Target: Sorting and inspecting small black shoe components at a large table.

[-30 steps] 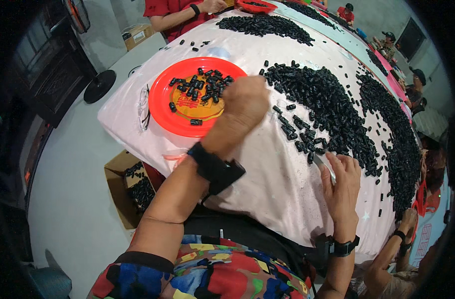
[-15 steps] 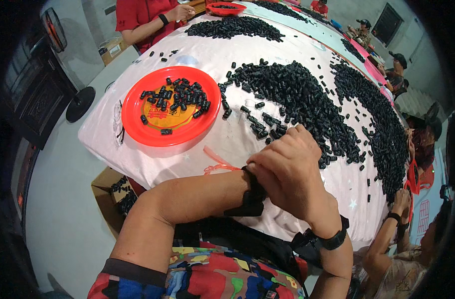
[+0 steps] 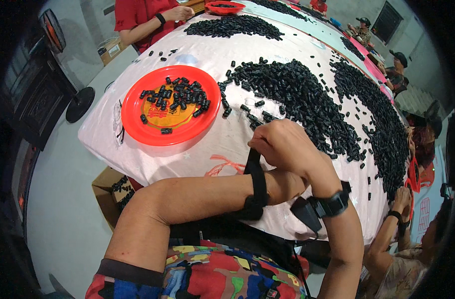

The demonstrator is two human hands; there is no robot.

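My right hand (image 3: 282, 142) is closed on the loose end of a black strap (image 3: 258, 182), which loops round my left wrist. It pulls that end upward, away from the forearm. My left forearm (image 3: 207, 198) lies across my front, and my left hand (image 3: 289, 187) passes behind the right wrist, its fingers hidden. A black wristband with a dark device (image 3: 332, 204) sits on my right wrist, a dark flap hanging beside it. Just beyond my right hand spreads a heap of small black cylindrical parts (image 3: 297, 94).
On the pink cloth (image 3: 187, 162) stands a red plate (image 3: 130, 119) with several black parts, near a pink ribbon (image 3: 225, 164). Below the table edge is a cardboard box (image 3: 101, 199). Another heap (image 3: 372, 119) lies to the right. Co-workers sit around; one wears red (image 3: 137, 22).
My right hand has turned and shifted slightly left and up, lifting the strap's end off my left wrist. More of the left wrist now shows. The plate and heaps stay put.
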